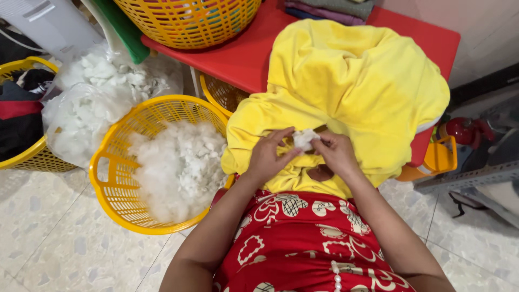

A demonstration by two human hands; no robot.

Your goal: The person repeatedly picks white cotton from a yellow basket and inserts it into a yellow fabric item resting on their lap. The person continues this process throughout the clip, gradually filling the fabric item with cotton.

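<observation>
A large yellow plush fabric shell [351, 81] lies over the red table [238, 59] and onto my lap. My left hand [268, 157] and my right hand [336, 153] meet over its near edge. Both pinch a small tuft of white stuffing [304, 138] between their fingertips, just above a dark opening in the fabric [320, 173]. To my left stands a yellow plastic basket [111, 178] filled with loose white stuffing [181, 167].
Clear bags of white stuffing [97, 92] lie behind the basket. Another yellow basket [24, 157] with dark clothes is at far left, one more [189, 21] sits on the table, and a fourth [219, 92] is under it. Red and yellow items [448, 146] stand at right on tiled floor.
</observation>
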